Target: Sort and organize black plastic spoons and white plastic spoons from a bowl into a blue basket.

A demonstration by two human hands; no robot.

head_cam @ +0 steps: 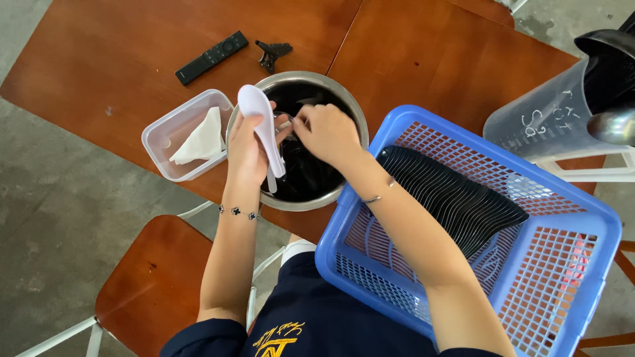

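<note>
— Where is the white spoon [263, 125] held?

— It is gripped by the left hand [246, 149] around its handle, bowl upward, above the steel bowl [350, 112] on the tabletop [423, 59]. The right hand [327, 132] is pinched on something small at the bowl's mouth; what it is cannot be told.

— How is the spoon judged to handle?

— Light and stiff, probably smooth plastic, and likely slippery if wet. A grip along the handle is judged safest. Dark spoons [456, 195] are stacked in the blue basket [595, 218] close by.
</note>
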